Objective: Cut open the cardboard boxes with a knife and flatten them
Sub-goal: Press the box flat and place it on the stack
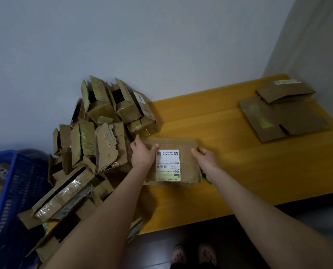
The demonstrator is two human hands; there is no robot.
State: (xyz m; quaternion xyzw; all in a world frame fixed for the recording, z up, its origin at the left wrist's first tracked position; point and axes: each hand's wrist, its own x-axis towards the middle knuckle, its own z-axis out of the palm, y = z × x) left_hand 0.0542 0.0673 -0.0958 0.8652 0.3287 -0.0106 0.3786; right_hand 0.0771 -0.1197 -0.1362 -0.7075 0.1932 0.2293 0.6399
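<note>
Both hands are clamped on one box (pixel 189 167), which lies flat on the yellow table (pixel 239 152) right in front of the person. The left hand (pixel 143 152) holds its left edge near the far corner, thumb laid over the top face and fingers down the side. The right hand (pixel 205 157) grips the opposite edge, thumb on top and fingers wrapped round the side. Between the two hands sits a white label (pixel 167 165), stuck on the box's top face, its print upside down from where the person stands.

Just left of the left hand, touching the box or very nearly, rises a pile (pixel 103 133) of torn and taped boxes, some with flaps gaping, heaped against the wall (pixel 161 45) and spilling toward the near edge under the left forearm. Beyond the pile, further left of the grip, stands a blue crate (pixel 20 183) with more cardboard in it.

Well to the right of the right hand and further back, near the table's far corner, lies a stack (pixel 282 117) of flattened cardboard, a smaller folded piece (pixel 284 92) on top.

Under the right wrist a green bit (pixel 208 180) shows; I cannot tell what it is. Below the grip, on the floor, are slippers (pixel 193 255).
</note>
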